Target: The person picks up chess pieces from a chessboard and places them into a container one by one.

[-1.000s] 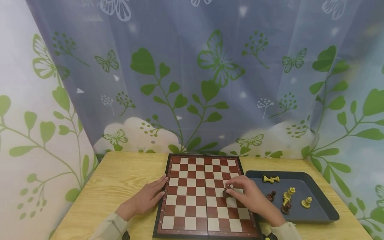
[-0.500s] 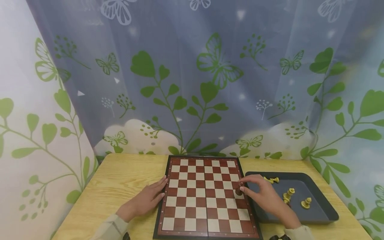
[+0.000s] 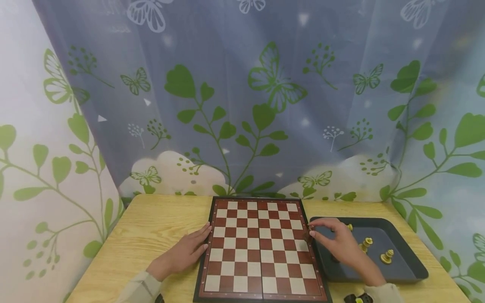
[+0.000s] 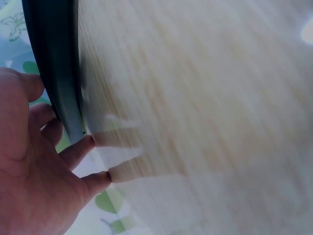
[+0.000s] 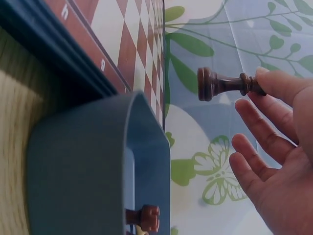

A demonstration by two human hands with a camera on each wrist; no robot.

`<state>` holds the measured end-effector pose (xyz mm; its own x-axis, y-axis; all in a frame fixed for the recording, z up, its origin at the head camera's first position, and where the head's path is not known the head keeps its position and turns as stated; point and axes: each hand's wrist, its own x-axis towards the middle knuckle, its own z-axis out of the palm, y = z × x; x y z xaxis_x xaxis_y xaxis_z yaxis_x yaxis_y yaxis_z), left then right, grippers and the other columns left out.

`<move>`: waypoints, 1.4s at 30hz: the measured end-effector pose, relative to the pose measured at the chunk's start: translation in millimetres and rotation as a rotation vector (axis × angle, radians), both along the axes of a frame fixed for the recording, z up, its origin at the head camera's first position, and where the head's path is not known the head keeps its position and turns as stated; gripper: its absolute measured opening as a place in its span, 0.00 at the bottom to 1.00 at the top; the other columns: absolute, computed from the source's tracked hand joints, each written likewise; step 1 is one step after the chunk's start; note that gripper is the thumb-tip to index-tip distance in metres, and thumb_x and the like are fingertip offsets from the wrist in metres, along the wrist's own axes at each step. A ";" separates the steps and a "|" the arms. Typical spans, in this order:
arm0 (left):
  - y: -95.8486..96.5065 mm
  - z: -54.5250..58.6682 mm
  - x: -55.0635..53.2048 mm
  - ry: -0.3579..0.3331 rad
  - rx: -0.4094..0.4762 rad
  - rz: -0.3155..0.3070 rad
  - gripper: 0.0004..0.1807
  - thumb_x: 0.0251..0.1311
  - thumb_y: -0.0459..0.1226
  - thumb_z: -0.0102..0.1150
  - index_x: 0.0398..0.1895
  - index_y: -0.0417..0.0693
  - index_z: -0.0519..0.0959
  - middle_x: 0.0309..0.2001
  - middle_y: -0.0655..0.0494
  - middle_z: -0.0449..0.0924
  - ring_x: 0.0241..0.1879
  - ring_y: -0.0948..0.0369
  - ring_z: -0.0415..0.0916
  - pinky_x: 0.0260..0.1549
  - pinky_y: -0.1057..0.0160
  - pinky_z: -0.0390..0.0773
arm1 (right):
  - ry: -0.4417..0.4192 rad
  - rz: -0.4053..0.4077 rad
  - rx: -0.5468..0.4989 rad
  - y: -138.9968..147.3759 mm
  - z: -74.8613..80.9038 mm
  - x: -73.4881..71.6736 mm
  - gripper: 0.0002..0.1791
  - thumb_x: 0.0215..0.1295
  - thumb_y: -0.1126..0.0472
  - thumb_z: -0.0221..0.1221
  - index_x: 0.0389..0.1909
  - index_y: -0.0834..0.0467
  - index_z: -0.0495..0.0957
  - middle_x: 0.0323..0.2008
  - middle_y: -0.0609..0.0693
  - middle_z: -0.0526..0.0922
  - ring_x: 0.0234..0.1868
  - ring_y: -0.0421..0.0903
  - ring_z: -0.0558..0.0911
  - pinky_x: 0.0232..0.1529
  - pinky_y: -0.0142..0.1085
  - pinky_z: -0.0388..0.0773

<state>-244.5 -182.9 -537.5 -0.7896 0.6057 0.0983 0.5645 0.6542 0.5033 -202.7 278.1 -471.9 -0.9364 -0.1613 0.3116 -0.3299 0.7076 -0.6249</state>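
Observation:
My right hand (image 3: 337, 242) pinches a dark brown chess piece (image 5: 220, 84) by its top between thumb and index finger, the other fingers spread apart. In the head view that piece is over the right border of the red-and-cream chessboard (image 3: 248, 244), beside the tray's left wall. Its top is covered by my fingertips, so its kind is hidden. My left hand (image 3: 183, 252) lies with extended fingers against the board's left edge. The left wrist view shows those fingertips at the black board side (image 4: 56, 54) and on the wooden tabletop (image 4: 195, 98).
Right of the board stands a dark grey tray (image 3: 409, 248). Inside are gold chess pieces, one standing (image 3: 387, 256), and a dark brown rook (image 5: 149, 218); my right hand covers part of the tray. A patterned curtain (image 3: 242, 126) hangs behind the table.
My right hand has moved right with the chess piece, from above the board's right half to its right border near the tray. My left hand has stayed put.

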 end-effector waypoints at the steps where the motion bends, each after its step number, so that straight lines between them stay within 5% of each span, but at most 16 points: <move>1: -0.4 -0.1 0.1 0.001 0.000 0.001 0.32 0.81 0.44 0.41 0.79 0.35 0.54 0.80 0.41 0.49 0.76 0.37 0.54 0.64 0.20 0.53 | -0.001 0.000 0.001 1.1 0.4 -0.6 0.14 0.68 0.57 0.66 0.52 0.54 0.85 0.53 0.53 0.85 0.57 0.59 0.78 0.53 0.62 0.76; 10: -1.3 -2.6 -0.8 0.000 0.000 0.009 0.32 0.81 0.45 0.39 0.79 0.36 0.54 0.81 0.42 0.48 0.76 0.37 0.54 0.65 0.21 0.51 | -0.022 -0.014 -0.018 11.8 2.1 -1.9 0.15 0.70 0.54 0.65 0.54 0.54 0.85 0.55 0.52 0.84 0.57 0.57 0.80 0.53 0.55 0.78; 42: -0.3 -4.9 -1.5 0.015 -0.013 0.012 0.32 0.81 0.45 0.39 0.79 0.37 0.54 0.80 0.42 0.48 0.76 0.38 0.54 0.65 0.21 0.51 | -0.016 -0.033 0.070 46.8 5.4 -9.4 0.17 0.71 0.56 0.64 0.54 0.60 0.84 0.52 0.57 0.86 0.55 0.63 0.82 0.54 0.62 0.79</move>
<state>-246.0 -183.3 -542.4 -0.7951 0.5977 0.1024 0.5642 0.6672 0.4863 -212.1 324.9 -466.5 -0.9464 -0.1514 0.2855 -0.2961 0.7599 -0.5787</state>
